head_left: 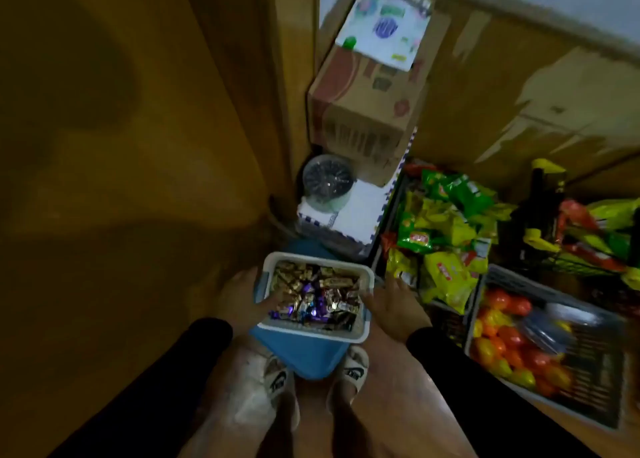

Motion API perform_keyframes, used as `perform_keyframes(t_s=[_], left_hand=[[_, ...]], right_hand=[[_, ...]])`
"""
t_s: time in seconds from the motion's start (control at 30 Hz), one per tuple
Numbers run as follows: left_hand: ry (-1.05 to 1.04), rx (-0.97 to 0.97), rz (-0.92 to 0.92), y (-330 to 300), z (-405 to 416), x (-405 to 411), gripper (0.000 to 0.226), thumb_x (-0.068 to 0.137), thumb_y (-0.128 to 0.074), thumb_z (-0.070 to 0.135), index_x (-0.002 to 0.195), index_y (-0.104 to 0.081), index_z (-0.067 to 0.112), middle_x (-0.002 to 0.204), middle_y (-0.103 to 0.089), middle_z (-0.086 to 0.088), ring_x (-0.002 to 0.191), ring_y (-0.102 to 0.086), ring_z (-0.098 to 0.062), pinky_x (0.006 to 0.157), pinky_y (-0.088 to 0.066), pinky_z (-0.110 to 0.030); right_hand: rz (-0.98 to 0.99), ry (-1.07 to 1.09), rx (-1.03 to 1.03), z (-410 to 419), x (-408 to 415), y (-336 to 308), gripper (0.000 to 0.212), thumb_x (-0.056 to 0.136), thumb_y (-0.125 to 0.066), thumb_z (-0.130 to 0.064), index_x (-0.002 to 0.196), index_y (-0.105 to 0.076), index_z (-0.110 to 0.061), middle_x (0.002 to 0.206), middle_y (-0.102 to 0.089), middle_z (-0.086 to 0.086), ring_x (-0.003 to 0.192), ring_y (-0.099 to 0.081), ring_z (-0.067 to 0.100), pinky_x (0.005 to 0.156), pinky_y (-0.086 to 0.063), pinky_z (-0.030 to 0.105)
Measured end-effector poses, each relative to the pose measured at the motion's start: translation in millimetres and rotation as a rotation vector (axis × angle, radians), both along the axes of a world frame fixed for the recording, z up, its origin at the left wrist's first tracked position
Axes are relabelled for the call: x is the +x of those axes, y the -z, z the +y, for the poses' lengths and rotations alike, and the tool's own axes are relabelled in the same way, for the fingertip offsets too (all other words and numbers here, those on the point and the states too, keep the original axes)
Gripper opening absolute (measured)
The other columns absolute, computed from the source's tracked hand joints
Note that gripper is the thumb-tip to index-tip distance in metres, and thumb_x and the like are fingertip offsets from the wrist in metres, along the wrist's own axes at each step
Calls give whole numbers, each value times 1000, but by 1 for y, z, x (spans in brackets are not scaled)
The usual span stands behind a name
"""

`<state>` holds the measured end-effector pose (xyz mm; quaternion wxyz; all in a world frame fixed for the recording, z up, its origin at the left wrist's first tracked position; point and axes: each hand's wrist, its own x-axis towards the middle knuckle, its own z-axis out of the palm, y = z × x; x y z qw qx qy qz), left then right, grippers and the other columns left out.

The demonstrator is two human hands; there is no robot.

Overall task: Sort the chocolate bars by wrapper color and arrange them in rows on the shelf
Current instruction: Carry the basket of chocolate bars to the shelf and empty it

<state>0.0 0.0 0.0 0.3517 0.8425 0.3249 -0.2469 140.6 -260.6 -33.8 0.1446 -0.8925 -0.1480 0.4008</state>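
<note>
A white rectangular basket full of several chocolate bars in gold, purple and dark wrappers sits on a blue stool just ahead of my feet. My left hand grips the basket's left side, thumb over the rim among the bars. My right hand holds the right side, its thumb at the rim. Both forearms wear black sleeves. No shelf with sorted rows shows in this view.
A brown wooden panel fills the left. Ahead stand a cardboard box and a round lidded jar. At right, racks hold green and yellow snack packets and a crate of orange packets. My sandalled feet flank the stool.
</note>
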Motion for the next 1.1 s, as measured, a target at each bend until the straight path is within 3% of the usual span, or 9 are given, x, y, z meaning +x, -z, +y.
perform_keyframes(t_s=[0.1, 0.17, 0.3, 0.5, 0.63, 0.77, 0.87, 0.97, 1.1], left_hand=[[-160, -70, -92, 57, -5, -4, 54, 87, -70, 51, 125, -52, 19, 117, -59, -1, 108, -57, -23, 87, -45, -35], [-260, -168, -118, 86, -13, -6, 52, 87, -75, 41, 129, -49, 22, 116, -58, 4, 107, -57, -18, 88, -46, -32], [-474, -309, -161, 124, -21, -7, 54, 88, -76, 23, 130, -41, 22, 115, -55, 9, 108, -54, -13, 80, -42, -22], [-531, -359, -204, 150, -19, -13, 48, 83, -81, 20, 119, -50, 19, 114, -61, 1, 105, -60, -13, 82, -49, -30], [-480, -382, -239, 117, -17, -8, 40, 86, -79, 18, 115, -52, 18, 108, -62, 1, 99, -61, -9, 74, -48, -21], [-411, -357, -321, 54, -17, 0, 45, 86, -79, 23, 115, -46, 25, 105, -55, 13, 96, -54, -8, 82, -40, -27], [-313, -367, -370, -2, -19, 7, 51, 87, -78, 29, 119, -39, 29, 105, -47, 26, 93, -48, 6, 88, -35, -28], [-224, -365, -431, -53, -27, 13, 57, 83, -80, 35, 126, -44, 24, 113, -57, 16, 106, -57, -6, 86, -44, -28], [-100, -366, -486, -126, -53, 26, 53, 84, -79, 36, 119, -41, 23, 108, -51, 19, 102, -53, -8, 83, -46, -29]], right_hand=[[53, 95, 19, -8, -8, 54, 108, 71, -25, -91, 145, -30, -12, 146, -41, 14, 132, -42, 32, 106, -39, 43], [110, 139, 48, -10, -19, 77, 106, 73, -31, -90, 147, -27, -14, 147, -43, 12, 132, -44, 30, 104, -41, 40], [147, 304, 227, -5, -35, 103, 55, 93, -58, -45, 138, -40, -19, 123, -58, -3, 113, -58, 16, 82, -41, 18], [157, 640, 371, 2, -56, 123, 52, 90, -67, -38, 133, -44, -21, 114, -62, -11, 106, -60, 7, 89, -49, 31], [154, 691, 375, 6, -57, 93, 55, 83, -69, -52, 126, -45, -27, 119, -61, -4, 108, -60, 16, 95, -51, 45], [58, 681, 403, 7, -53, 26, 67, 85, -69, -49, 135, -39, -17, 131, -54, 0, 118, -54, 22, 91, -46, 39], [-30, 680, 466, -1, -51, -33, 64, 84, -71, -45, 134, -40, -19, 127, -55, -3, 115, -55, 18, 87, -45, 36], [-138, 701, 509, -18, -57, -92, 59, 84, -72, -44, 129, -43, -18, 121, -57, -3, 111, -57, 18, 82, -46, 31], [-289, 747, 528, -49, -73, -167, 54, 86, -69, -47, 126, -43, -21, 112, -55, -10, 105, -56, 13, 78, -45, 28]])
